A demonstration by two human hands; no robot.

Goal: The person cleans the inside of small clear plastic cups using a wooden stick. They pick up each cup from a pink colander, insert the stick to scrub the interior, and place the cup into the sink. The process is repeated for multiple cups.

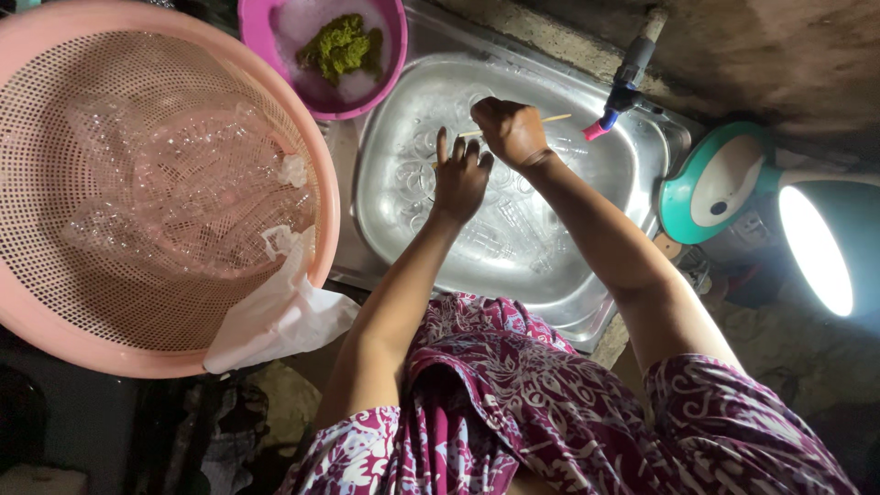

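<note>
While the person leaned over a stainless-steel sink (632,174), both bare hands worked inside its basin. The right hand (511,131) was curled into a closed grip around a thin wooden stick (555,118), which lay nearly level and projected past the fist on both sides, its longer end pointing toward the tap. The left hand (459,180) was spread flat with its fingers open and extended, resting on or just above a group of clear glass tumblers (500,229) that lay in the basin; whether the palm actually pressed on a glass could not be told. The tumblers were transparent and hard to separate from the wet metal, so their number was uncertain.

At the far rim of the sink stood a tap (626,84) with a dark body and a blue and pink spout tip, angled down toward the basin. Beyond the sink's left corner sat a pink bowl (396,55) holding suds and a green scouring pad (341,46). To the left of the sink, a large pink perforated basket (37,302) held more clear glassware (174,183), and a white plastic bag (275,316) hung over its near rim. On the right of the sink, a teal lamp (816,247) shone brightly. A purple patterned garment (513,403) filled the lower foreground.
</note>
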